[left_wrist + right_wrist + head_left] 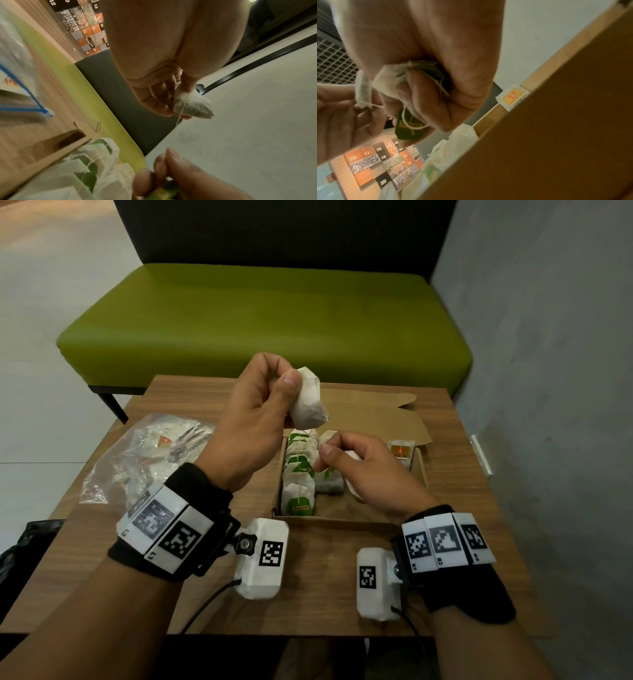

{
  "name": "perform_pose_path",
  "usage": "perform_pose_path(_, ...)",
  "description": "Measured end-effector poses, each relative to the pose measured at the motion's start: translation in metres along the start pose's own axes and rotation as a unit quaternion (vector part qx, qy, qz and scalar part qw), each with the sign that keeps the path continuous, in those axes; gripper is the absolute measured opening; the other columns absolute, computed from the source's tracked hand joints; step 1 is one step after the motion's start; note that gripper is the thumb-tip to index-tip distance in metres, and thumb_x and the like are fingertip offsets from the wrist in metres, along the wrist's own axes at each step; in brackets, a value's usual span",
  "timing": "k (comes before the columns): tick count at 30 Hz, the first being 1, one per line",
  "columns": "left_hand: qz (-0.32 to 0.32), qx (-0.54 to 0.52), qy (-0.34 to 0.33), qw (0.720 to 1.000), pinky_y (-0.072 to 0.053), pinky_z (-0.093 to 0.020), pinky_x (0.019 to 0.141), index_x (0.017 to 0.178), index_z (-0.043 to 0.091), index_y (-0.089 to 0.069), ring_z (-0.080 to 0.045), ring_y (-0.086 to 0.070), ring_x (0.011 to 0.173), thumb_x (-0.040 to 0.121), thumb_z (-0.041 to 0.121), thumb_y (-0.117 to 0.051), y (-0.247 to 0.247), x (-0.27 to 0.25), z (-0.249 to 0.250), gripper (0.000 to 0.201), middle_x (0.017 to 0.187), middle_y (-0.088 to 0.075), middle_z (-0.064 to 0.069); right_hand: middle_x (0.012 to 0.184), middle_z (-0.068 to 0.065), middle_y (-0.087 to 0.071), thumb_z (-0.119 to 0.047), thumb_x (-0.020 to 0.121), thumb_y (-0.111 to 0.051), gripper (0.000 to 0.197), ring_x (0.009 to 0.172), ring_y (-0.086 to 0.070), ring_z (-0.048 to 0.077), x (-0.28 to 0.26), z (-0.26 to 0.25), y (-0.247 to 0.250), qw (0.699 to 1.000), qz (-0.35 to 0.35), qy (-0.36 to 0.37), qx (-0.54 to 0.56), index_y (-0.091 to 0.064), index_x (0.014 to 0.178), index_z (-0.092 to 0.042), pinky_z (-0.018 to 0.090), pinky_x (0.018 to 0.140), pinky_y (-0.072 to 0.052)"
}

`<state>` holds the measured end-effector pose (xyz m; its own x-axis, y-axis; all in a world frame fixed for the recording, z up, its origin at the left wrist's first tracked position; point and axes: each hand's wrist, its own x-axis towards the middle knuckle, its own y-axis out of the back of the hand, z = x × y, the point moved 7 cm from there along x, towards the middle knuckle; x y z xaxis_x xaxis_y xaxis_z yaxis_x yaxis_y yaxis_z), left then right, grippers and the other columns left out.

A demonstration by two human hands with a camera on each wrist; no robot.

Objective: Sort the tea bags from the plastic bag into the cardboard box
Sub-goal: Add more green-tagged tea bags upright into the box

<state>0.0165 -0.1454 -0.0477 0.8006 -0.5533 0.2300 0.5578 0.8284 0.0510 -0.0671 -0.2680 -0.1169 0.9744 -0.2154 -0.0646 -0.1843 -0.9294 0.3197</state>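
Note:
My left hand (291, 376) is raised over the cardboard box (420, 470) and pinches a white tea bag (308, 400) by its top; the same tea bag (193, 106) shows in the left wrist view. A thin string (176, 125) runs from it down to my right hand (322, 460), which is low over the box. That hand pinches a green tag (407, 125) and has a second tea bag (388, 81) tucked under its curled fingers. A row of green-tagged tea bags (298, 474) stands along the box's left side. The clear plastic bag (150, 453) lies left of the box.
An orange-tagged tea bag (402, 451) stands at the box's far right. The box lid (376, 412) lies open toward the back. All sit on a small wooden table (325, 559), with a green bench (267, 316) beyond and a grey wall (548, 371) on the right.

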Motion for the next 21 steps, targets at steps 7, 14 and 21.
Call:
perform_pose_path(7, 0.026, 0.035, -0.057, 0.997, -0.053, -0.059, 0.068, 0.093, 0.025, -0.049, -0.046, -0.053, 0.078, 0.101, 0.027, -0.048, 0.003, 0.0, 0.007, 0.009, 0.094, -0.052, -0.027, 0.062, -0.004, -0.05, -0.022, 0.102, -0.057, 0.029, 0.04, -0.031, 0.003, -0.003, 0.0, 0.009, 0.985, 0.012, -0.025, 0.171, -0.06, 0.072, -0.019, 0.017, 0.036, -0.025)
perform_pose_path(14, 0.025, 0.029, -0.064, 0.997, -0.059, -0.031, 0.064, 0.095, 0.02, -0.046, -0.047, -0.06, 0.088, 0.105, 0.02, -0.043, 0.004, 0.002, 0.01, 0.011, 0.105, -0.053, -0.036, 0.06, -0.003, -0.045, -0.019, 0.1, -0.059, 0.03, 0.038, -0.025, 0.004, -0.005, 0.004, 0.006, 0.979, -0.013, -0.049, 0.197, -0.062, 0.07, -0.017, 0.016, 0.035, -0.021)
perform_pose_path(21, 0.039, 0.062, -0.077, 0.994, -0.058, -0.038, 0.064, 0.094, 0.02, -0.046, -0.044, -0.058, 0.079, 0.105, 0.02, -0.043, 0.007, 0.002, 0.012, 0.012, 0.096, -0.054, -0.033, 0.06, -0.002, -0.046, -0.016, 0.099, -0.06, 0.022, 0.036, -0.026, 0.004, -0.005, 0.008, 0.007, 0.975, 0.002, -0.078, 0.209, -0.061, 0.077, -0.012, 0.015, 0.034, -0.021)
